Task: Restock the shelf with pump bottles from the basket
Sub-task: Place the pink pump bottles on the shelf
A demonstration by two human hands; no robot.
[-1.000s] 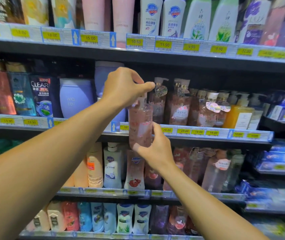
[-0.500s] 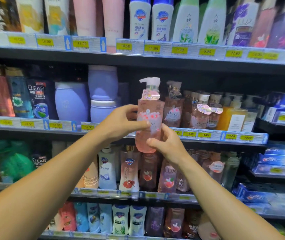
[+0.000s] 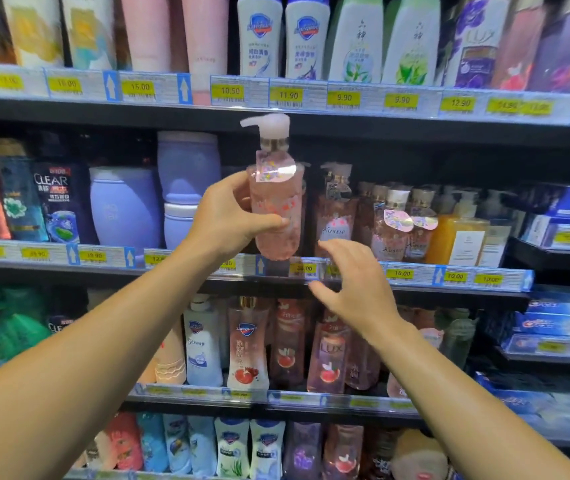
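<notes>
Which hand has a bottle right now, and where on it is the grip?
The left hand grips the pink pump bottle around the middle of its body, thumb across the front. The right hand holds nothing, fingers spread just below the bottle.

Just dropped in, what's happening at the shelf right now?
A person is restocking a store shelf. The left hand holds a pink pump bottle upright in its grip, raised in front of the middle shelf, beside a row of similar pump bottles. The right hand is open just below and to the right, touching nothing. The bottle is not yet set down.
</notes>
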